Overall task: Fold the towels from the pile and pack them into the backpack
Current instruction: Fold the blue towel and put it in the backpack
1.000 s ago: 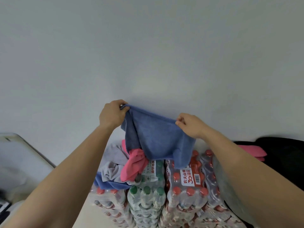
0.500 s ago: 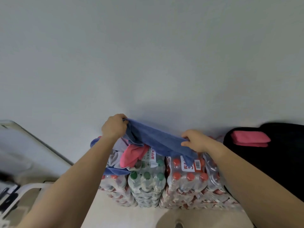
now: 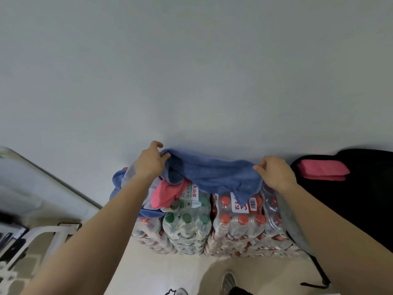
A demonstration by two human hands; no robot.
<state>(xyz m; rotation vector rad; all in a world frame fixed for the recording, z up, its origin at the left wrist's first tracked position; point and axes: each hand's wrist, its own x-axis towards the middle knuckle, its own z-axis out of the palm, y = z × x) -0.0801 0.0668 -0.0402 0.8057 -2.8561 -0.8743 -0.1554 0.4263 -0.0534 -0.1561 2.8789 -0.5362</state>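
Lowered from where it hung a second ago, the blue towel (image 3: 212, 175) now lies stretched almost flat over the stacked bottle packs (image 3: 234, 226), and both hands have dropped and drawn wider apart.

Behind everything stands a plain pale wall (image 3: 191, 71), and the stack is pushed up against it. The black backpack (image 3: 372, 199) lies at the right, just beside the stack, close enough to take each towel without a step. It already carries a folded pink towel (image 3: 323, 170) on top, though whether that sits inside an opening or only on the fabric I cannot tell.

The shrink-wrapped bottle packs seem to serve as the working surface: their flat tops give the cloth something to lie on. The blue towel spans them from left to right, with its near edge sagging over a label.

The pile (image 3: 136, 188) of unfolded towels sits at the left end of the stack, partly under the left forearm. A crumpled pink towel (image 3: 168, 193) shows in it, with grey and blue cloth underneath.

The left hand (image 3: 150, 165) has its grip closed round the far left corner, fingers curled over the cloth. The right hand (image 3: 274, 173) pinches the far right corner between thumb and fingers. Holding both corners taut looks meant to keep the edge straight, so the towel lands smooth for its first fold.

A shoe (image 3: 228, 279) shows on the pale floor (image 3: 159, 271) below.
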